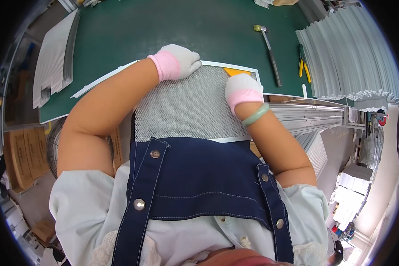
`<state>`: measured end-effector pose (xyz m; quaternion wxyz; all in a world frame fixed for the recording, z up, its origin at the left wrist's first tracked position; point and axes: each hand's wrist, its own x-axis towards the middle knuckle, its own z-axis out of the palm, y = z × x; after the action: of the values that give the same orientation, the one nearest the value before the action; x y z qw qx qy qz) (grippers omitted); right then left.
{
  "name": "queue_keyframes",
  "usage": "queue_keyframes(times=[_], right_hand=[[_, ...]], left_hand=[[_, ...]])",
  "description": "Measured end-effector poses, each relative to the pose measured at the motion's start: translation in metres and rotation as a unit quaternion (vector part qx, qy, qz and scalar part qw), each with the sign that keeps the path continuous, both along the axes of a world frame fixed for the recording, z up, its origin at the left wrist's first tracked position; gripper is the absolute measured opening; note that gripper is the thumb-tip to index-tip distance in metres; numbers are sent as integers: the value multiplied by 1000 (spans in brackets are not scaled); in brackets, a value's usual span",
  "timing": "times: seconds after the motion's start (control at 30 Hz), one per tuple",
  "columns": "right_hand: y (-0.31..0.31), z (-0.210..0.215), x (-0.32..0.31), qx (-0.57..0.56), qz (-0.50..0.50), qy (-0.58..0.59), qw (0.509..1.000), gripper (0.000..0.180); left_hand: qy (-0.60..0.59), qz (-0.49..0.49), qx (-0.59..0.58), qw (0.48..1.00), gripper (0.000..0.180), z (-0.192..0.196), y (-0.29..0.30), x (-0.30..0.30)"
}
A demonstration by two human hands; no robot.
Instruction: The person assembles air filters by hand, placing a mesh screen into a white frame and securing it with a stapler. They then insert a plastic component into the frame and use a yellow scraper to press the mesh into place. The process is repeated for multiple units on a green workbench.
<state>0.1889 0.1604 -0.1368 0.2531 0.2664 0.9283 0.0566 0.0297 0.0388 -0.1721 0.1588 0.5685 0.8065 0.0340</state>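
A silver mesh filter panel (182, 108) lies in front of me, its near end against my apron. White metal frame strips (217, 64) border its far edge and far right corner. My left hand (178, 61), in a white glove with a pink cuff, is closed at the far edge, fingers pinching the frame strip. My right hand (244, 88), gloved alike, is closed around a flat orange scraper-like blade (237, 72). The blade's wide end rests by the far right corner, where mesh meets frame; its rest is hidden by the hand.
On the green tabletop (164, 26) are a mallet (270, 55), yellow-handled pliers (303, 66) and a loose white strip (103, 80). Mesh panels are stacked at left (55, 57) and right (350, 57). Long metal strips (306, 116) lie right of me; cardboard boxes (29, 155) stand lower left.
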Motion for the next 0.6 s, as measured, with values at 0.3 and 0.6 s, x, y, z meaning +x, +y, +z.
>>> queue_keyframes(times=[0.3, 0.6], right_hand=[[-11, 5, 13, -12, -68, 27, 997, 24], [44, 26, 10, 69, 63, 283, 955, 18]], left_hand=[[2, 1, -5, 1000, 39, 4, 0, 5], [12, 18, 35, 999, 40, 2, -10, 2]])
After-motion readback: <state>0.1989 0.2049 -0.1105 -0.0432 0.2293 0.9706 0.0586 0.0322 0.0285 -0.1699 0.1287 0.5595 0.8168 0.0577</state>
